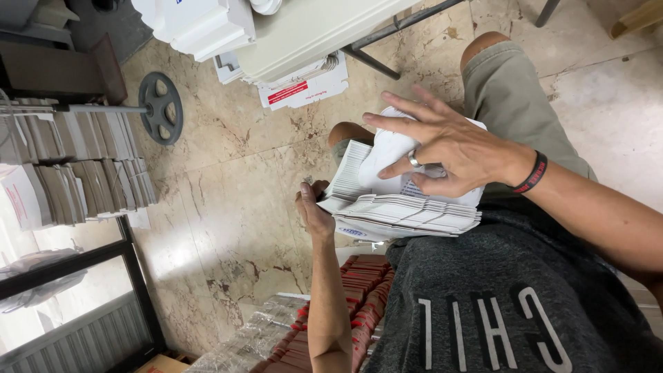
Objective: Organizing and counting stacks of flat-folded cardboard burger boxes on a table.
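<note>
Over at the left edge of the marble floor [228, 200], rows of flattened grey-and-white cartons [76, 166] stand packed together beside a dark metal frame [135, 276], with a round grey disc [161, 108] on a thin rod just past them. Further along, a white folding table [311, 31] crosses the top of the view with a white box with a red label [304, 86] tucked under it. Near the middle, the person's left hand [314, 207] is closed on the left end of a stack of flat white cartons [400, 211] that rests on the lap, thumb side up and fingers under the edge. The stack's long axis runs left to right, from that hand toward the person's body, and its top sheets fan upward. To the right, the right hand [449, 148] lies spread over the top sheet [390, 155], fingers splayed and pressing or lifting it rather than clenched; whether it actually pinches the sheet cannot be told. It is the nearer hand to the top of the stack. Below, red-edged bundles in clear wrap [345, 297] sit on the floor by the person's knee.
</note>
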